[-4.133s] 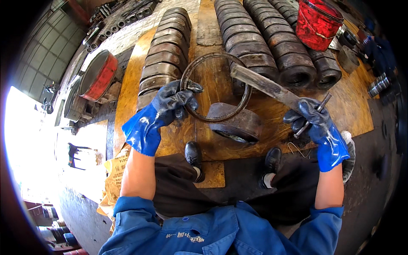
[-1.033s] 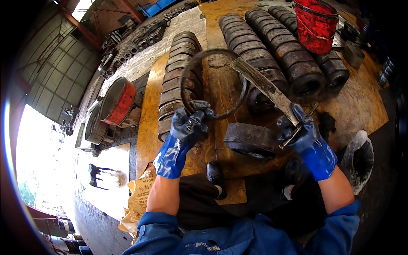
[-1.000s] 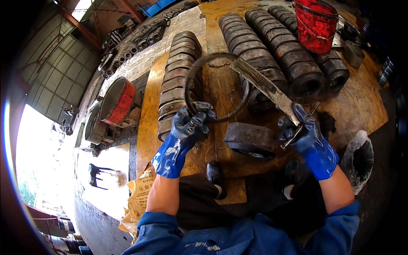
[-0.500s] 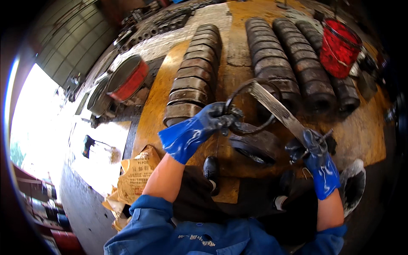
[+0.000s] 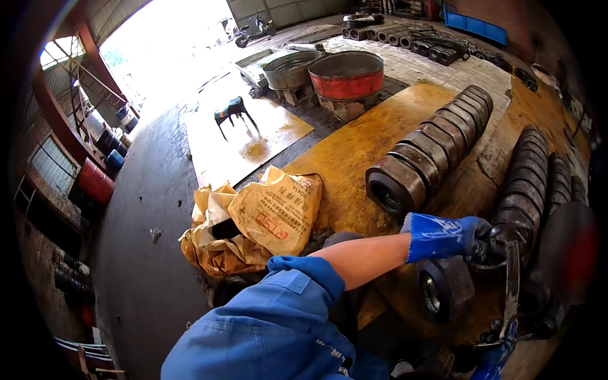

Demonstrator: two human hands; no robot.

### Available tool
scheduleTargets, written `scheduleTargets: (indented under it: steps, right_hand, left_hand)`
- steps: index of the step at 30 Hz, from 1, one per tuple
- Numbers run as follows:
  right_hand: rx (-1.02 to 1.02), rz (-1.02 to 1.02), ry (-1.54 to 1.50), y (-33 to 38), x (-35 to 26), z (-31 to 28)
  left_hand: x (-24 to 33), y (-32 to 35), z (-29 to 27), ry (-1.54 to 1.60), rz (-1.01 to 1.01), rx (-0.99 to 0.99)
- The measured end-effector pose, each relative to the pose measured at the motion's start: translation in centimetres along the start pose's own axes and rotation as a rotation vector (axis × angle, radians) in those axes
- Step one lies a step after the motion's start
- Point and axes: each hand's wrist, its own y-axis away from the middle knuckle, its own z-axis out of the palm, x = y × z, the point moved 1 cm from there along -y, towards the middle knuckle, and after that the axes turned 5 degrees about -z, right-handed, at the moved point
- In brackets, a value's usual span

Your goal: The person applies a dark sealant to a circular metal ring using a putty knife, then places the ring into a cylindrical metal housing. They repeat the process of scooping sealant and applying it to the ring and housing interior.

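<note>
My left hand, in a blue and black rubber glove, reaches out to the right with its fingers closed on a dark metal ring. My right hand, gloved alike and partly out of the picture at the lower right, grips a flat metal bar. The bar stands nearly upright, its upper end by the ring; whether they touch I cannot tell. A thin rod also shows at the right hand. Below my left forearm a thick, dark hollow metal part lies with its opening facing left.
Rows of similar hollow parts stand on the yellowish floor plate. A crumpled brown paper sack lies left of my arm. Farther off are a red tub, a grey tub and a small stool.
The view has swung left, so my hands now appear toward the lower right. The ring and flat bar are still held, with the bar turned more upright in the picture.
</note>
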Motion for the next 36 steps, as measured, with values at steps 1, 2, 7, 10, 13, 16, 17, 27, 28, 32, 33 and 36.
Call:
scheduleTargets:
  steps: [1,2,7,10,13,16,17,27,28,32,33,36]
  right_hand:
    - [-0.033,-0.001,0.037,-1.6,-0.1,-2.3]
    - [-0.056,-0.008,0.072,-3.0,-0.3,-4.9]
    - [0.21,-0.463,0.343,-2.9,1.5,-1.2]
    - [0.379,-0.553,0.247,-0.2,1.3,-1.2]
    - [0.388,-0.523,0.363,1.4,0.4,5.5]
    - [0.438,-0.282,0.791,3.1,-0.8,16.8]
    - [0.338,-0.36,0.663,2.3,-0.9,14.7]
    - [0.195,-0.55,0.103,3.3,-8.4,7.4]
    - [0.176,-0.583,0.077,3.0,-9.8,6.7]
    - [0.254,-0.685,0.065,2.5,-19.0,5.2]
    - [0.341,-0.723,0.147,2.7,-21.9,6.5]
    - [0.502,-0.854,0.431,0.0,-32.3,7.0]
  left_hand:
    - [-2.5,-1.2,-0.3,-0.037,0.021,0.009]
    - [-3.6,-1.6,-0.4,-0.044,-0.003,-0.017]
    - [-8.2,-1.7,-0.3,-0.141,-0.018,0.049]
    - [2.1,1.2,3.8,-0.335,-0.214,0.037]
    - [0.9,1.1,2.8,-0.428,0.048,-0.022]
    - [0.0,1.5,1.6,0.116,-0.139,0.04]
    - [-0.8,0.4,0.9,0.513,-0.27,0.027]
    - [-2.3,-2.1,0.8,0.145,0.072,0.437]
    - [-3.0,-2.3,-0.2,0.283,-0.014,0.415]
    - [-4.7,-3.0,-2.5,0.384,-0.109,0.374]
    - [-4.2,-2.8,-2.3,0.282,-0.069,0.395]
    - [-2.1,-3.0,-1.6,0.166,-0.098,0.476]
